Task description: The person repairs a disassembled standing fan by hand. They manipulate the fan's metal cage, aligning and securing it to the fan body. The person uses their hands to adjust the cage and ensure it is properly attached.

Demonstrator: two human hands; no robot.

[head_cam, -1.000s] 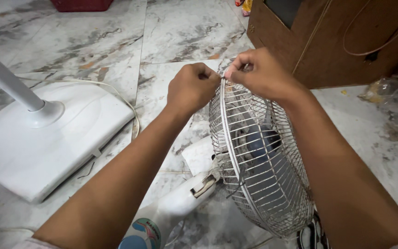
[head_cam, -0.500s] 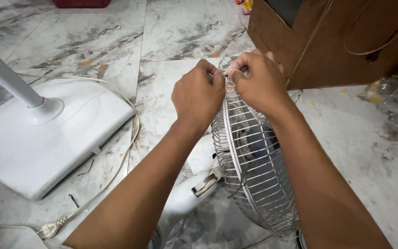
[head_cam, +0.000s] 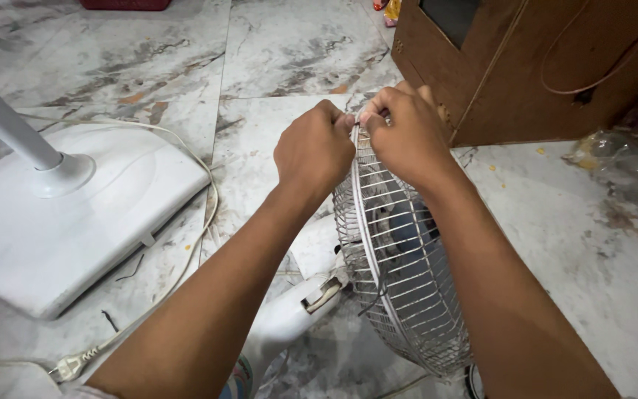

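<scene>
Both hands meet at the top rim of a wire fan cage [head_cam: 400, 273] standing on edge on the marble floor [head_cam: 289, 44]. The left hand [head_cam: 315, 151] and right hand [head_cam: 404, 133] pinch the rim, fingertips touching. At nine o'clock lies a white fan base [head_cam: 75, 222]; its plug [head_cam: 68, 366] at seven; a wooden cabinet [head_cam: 526, 66] at one.

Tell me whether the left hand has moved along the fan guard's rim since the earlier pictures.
Cannot tell. The left hand pinches the top of the fan guard rim as before, beside the right hand; against the wooden cabinet, only the camera view seems shifted.
</scene>
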